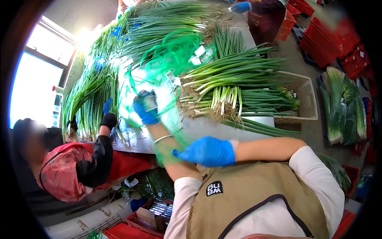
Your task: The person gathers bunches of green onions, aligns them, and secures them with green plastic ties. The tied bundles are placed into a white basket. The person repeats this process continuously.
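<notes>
My left hand [146, 107], in a blue glove, is raised over the metal table [194, 127], its fingers bent around a small pale and dark patch I cannot make out. Sheer green mesh [176, 131] passes by this wrist and drapes over my left forearm. My right hand [206, 151], also blue-gloved and blurred, is in front of my chest with its fingers curled at the lower part of the mesh. More green mesh [179, 50] is heaped on the table, with white printed tags [195, 60] attached. Spring onions [226, 97] with pale stems and brown roots are piled to the right.
More spring onions [161, 24] cover the table's far side. At left a co-worker's black-gloved hand [108, 120] is by upright bunches [89, 110]. A blue-gloved hand [241, 7] shows across the table. A pale plastic crate [312, 95] and red crates [320, 41] stand right.
</notes>
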`<state>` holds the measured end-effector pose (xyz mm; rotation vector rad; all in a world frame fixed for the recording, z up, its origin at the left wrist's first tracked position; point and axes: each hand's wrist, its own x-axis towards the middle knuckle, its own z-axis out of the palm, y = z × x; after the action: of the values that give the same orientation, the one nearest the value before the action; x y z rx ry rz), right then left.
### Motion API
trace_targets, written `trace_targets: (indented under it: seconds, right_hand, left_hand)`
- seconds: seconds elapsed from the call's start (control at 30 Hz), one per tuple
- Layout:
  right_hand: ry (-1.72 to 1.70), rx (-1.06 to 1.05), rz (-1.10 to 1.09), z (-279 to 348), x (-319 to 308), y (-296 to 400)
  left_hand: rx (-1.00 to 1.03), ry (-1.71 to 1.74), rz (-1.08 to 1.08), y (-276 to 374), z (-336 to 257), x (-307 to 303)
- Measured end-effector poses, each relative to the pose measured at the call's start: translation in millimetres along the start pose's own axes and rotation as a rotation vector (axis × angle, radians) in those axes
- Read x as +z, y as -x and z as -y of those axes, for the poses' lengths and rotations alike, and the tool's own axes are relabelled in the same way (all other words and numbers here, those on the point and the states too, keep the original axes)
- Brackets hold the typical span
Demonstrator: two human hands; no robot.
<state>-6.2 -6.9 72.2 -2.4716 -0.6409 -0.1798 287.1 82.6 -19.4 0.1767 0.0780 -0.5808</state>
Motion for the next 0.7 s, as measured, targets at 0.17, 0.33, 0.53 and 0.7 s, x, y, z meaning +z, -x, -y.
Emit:
trace_targets:
  seconds: [0.17, 0.33, 0.53, 0.7]
  right_hand:
    - [-0.760, 0.347, 0.039, -86.0, 21.7, 4.9]
    - [-1.235, 0.986, -0.225, -164.8, 13.8, 33.0]
    - [-2.023, 1.037, -1.001, -225.6, 39.6, 80.4]
    - [-2.036, 1.008, -1.119, -234.5, 23.9, 62.4]
  left_hand:
    - [-0.144, -0.362, 0.219, 17.6, 10.1, 30.1]
    - [-0.222, -1.180, 0.312, -0.8, 74.8, 57.3]
    - [-0.225, -1.909, 0.844, -78.1, 174.0, 39.0]
    - [-0.634, -2.180, 0.797, -141.5, 224.7, -2.2]
